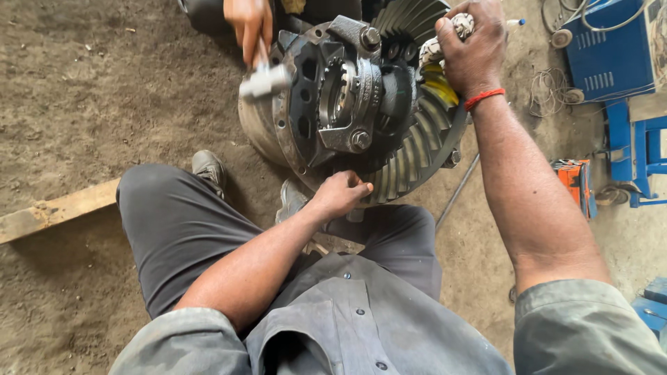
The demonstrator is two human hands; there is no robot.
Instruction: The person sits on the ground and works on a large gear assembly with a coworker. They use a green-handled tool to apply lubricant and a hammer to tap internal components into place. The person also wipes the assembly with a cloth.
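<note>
A heavy grey differential gear assembly [347,104] with a large toothed ring gear [417,149] stands on the dirt floor between my knees. My left hand [340,194] is curled against its lower edge, fingers closed on the rim. My right hand [472,45] is clenched around a dirty white rag [451,31] and presses it on the gear teeth near a yellow patch [441,87]. A red band circles that wrist. Another person's hand [249,24] at the top holds a metal hammer [264,80] against the assembly's left side.
A wooden plank [55,212] lies on the dirt at the left. A thin metal rod [457,191] lies right of the gear. Blue machines with cables [611,48] and a small orange device [575,182] stand at the right.
</note>
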